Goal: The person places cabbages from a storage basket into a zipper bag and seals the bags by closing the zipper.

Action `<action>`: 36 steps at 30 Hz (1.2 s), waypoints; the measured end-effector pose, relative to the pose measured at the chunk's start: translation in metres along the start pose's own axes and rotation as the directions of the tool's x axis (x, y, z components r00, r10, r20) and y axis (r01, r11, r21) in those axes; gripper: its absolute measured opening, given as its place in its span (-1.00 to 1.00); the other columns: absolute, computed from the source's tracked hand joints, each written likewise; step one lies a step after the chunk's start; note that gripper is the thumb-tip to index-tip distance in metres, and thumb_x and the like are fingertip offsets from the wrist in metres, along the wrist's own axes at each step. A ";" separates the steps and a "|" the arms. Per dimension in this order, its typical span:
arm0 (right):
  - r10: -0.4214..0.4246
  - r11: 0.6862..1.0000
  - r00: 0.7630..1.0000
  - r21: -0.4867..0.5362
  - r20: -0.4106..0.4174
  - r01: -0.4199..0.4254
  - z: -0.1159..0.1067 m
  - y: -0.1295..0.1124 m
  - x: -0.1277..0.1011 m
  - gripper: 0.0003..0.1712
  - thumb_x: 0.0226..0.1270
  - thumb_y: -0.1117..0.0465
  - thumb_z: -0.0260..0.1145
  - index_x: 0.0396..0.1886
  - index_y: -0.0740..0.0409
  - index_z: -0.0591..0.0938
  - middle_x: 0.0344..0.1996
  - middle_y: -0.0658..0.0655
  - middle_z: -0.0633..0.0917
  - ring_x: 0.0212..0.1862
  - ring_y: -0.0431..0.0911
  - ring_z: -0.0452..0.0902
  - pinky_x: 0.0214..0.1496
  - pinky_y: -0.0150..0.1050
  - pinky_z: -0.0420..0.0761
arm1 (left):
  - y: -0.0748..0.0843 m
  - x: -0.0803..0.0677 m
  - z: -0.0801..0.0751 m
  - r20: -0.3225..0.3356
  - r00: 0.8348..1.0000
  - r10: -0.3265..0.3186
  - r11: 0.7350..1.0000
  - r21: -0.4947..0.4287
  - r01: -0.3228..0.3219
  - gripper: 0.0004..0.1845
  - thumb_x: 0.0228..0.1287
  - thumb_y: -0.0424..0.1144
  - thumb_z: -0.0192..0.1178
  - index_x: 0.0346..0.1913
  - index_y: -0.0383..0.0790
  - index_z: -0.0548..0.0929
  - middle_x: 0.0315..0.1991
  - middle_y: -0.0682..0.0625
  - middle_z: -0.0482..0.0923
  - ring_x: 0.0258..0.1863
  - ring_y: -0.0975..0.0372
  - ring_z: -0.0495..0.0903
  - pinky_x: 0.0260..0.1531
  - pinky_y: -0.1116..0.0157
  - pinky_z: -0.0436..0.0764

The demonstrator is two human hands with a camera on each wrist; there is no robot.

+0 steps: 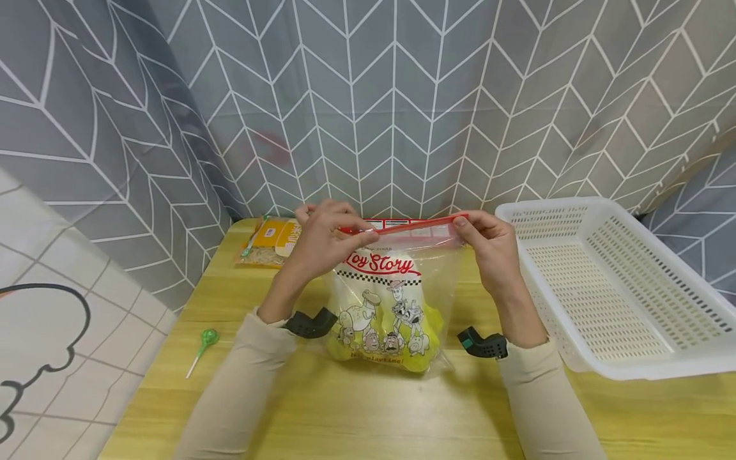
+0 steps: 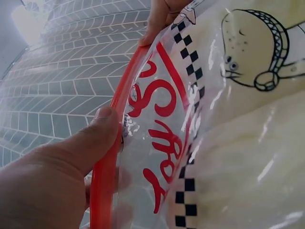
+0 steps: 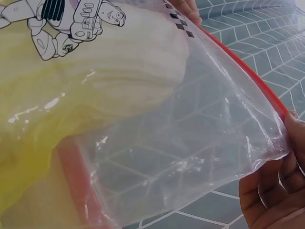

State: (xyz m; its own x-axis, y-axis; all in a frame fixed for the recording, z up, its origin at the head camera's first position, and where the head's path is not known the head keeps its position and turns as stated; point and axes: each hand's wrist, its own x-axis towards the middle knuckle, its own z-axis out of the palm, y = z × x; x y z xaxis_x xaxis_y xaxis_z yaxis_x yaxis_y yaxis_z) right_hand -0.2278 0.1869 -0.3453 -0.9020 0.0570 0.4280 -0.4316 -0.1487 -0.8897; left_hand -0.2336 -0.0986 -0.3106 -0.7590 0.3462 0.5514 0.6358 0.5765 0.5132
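A clear zip bag (image 1: 386, 300) with a red zip strip and cartoon print stands upright on the table, with something yellow and white inside. My left hand (image 1: 329, 237) pinches the red strip left of its middle, the thumb (image 2: 97, 131) lying along the strip in the left wrist view. At the strip's right end, my right hand (image 1: 489, 246) pinches the bag's top corner, fingers (image 3: 271, 186) curled behind the plastic. Between both hands the strip (image 3: 248, 69) is stretched taut. The exact kind of the contents cannot be made out.
Right of the bag stands a white perforated plastic basket (image 1: 604, 365). A yellow printed food packet (image 1: 267, 243) lies at the back left of the wooden table (image 1: 345, 415). A green lollipop (image 1: 208, 337) lies near the left edge. Patterned curtains (image 1: 397, 102) hang behind.
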 end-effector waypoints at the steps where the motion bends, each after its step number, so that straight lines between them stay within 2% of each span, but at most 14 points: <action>1: -0.010 1.000 1.000 -0.007 -0.007 0.010 0.000 0.000 0.000 -0.75 0.40 0.39 0.32 -0.32 -0.06 0.79 -0.47 -0.14 0.75 -0.37 -0.25 0.50 -0.24 -0.41 0.53 | 0.000 0.000 0.000 -0.003 1.000 -0.005 1.000 -0.006 0.005 -0.88 0.17 -0.10 0.50 -0.33 -0.05 0.85 -0.34 0.08 0.66 -0.04 0.14 0.44 0.18 -0.17 -0.11; 7: -0.057 0.998 0.998 -0.020 -0.027 0.057 -0.003 0.000 0.001 -0.78 0.37 0.43 0.34 -0.32 0.04 0.80 -0.52 -0.11 0.73 -0.44 -0.22 0.45 -0.29 -0.40 0.50 | -0.001 0.001 -0.005 -0.012 0.999 -0.052 0.998 -0.032 0.051 -0.86 0.18 -0.09 0.49 -0.31 -0.06 0.86 -0.29 0.07 0.69 0.04 0.14 0.42 0.26 -0.19 -0.22; 16: -0.077 0.997 0.997 -0.001 -0.024 0.077 -0.007 -0.001 0.002 -0.76 0.38 0.44 0.32 -0.31 0.04 0.81 -0.46 -0.09 0.76 -0.45 -0.22 0.47 -0.28 -0.41 0.52 | -0.006 -0.006 -0.014 0.008 0.988 -0.153 0.986 -0.073 0.153 -0.83 0.21 -0.07 0.47 -0.23 -0.07 0.86 -0.22 0.02 0.75 -0.01 0.18 0.44 0.21 -0.15 -0.11; 23: -0.062 0.998 0.998 -0.007 -0.024 0.062 -0.009 -0.001 0.002 -0.77 0.37 0.45 0.32 -0.31 0.07 0.81 -0.47 -0.09 0.76 -0.46 -0.21 0.46 -0.29 -0.41 0.52 | -0.012 -0.011 -0.022 0.008 0.988 -0.156 0.983 -0.101 0.156 -0.86 0.20 -0.11 0.48 -0.25 -0.07 0.86 -0.24 0.01 0.77 -0.01 0.17 0.45 0.24 -0.10 0.02; 27: -0.060 0.998 0.998 -0.014 -0.027 0.060 -0.010 -0.002 0.002 -0.77 0.37 0.46 0.32 -0.31 0.08 0.81 -0.48 -0.10 0.75 -0.47 -0.21 0.47 -0.30 -0.42 0.53 | -0.014 -0.014 -0.028 -0.004 0.987 -0.163 0.982 -0.101 0.162 -0.88 0.19 -0.13 0.49 -0.27 -0.07 0.86 -0.26 0.01 0.78 0.04 0.17 0.48 0.30 -0.15 -0.02; 29: -0.061 0.998 0.998 -0.010 -0.029 0.061 -0.011 -0.002 0.002 -0.76 0.36 0.47 0.32 -0.32 0.08 0.81 -0.49 -0.10 0.75 -0.49 -0.21 0.48 -0.30 -0.42 0.54 | -0.015 -0.015 -0.031 -0.008 0.984 -0.176 0.978 -0.116 0.174 -0.88 0.19 -0.14 0.49 -0.27 -0.08 0.86 -0.24 0.00 0.78 0.04 0.18 0.49 0.30 -0.11 0.06; 33: -0.068 0.998 0.997 0.005 -0.026 0.068 -0.012 -0.003 0.003 -0.75 0.36 0.48 0.32 -0.33 0.07 0.80 -0.50 -0.10 0.74 -0.51 -0.21 0.50 -0.31 -0.42 0.55 | -0.017 -0.018 -0.035 -0.004 0.983 -0.183 0.973 -0.141 0.180 -0.85 0.19 -0.15 0.49 -0.23 -0.12 0.86 -0.21 -0.03 0.78 -0.01 0.20 0.47 0.13 0.05 0.31; 36: -0.078 0.997 0.997 0.018 -0.023 0.079 -0.013 -0.003 0.004 -0.75 0.35 0.48 0.32 -0.34 0.08 0.81 -0.51 -0.10 0.74 -0.52 -0.21 0.50 -0.31 -0.42 0.55 | -0.019 -0.020 -0.039 -0.012 0.987 -0.161 0.980 -0.123 0.158 -0.83 0.19 -0.15 0.49 -0.20 -0.12 0.86 -0.23 -0.03 0.79 -0.06 0.22 0.46 0.06 0.11 0.32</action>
State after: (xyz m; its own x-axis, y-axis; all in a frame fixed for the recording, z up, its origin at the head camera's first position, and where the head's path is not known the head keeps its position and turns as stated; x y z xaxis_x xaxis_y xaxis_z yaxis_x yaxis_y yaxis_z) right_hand -0.2301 0.2004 -0.3432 -0.8655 0.0911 0.4926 -0.5010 -0.1613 -0.8503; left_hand -0.2251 -0.1456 -0.3062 -0.8496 0.2400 0.4698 0.5202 0.5284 0.6709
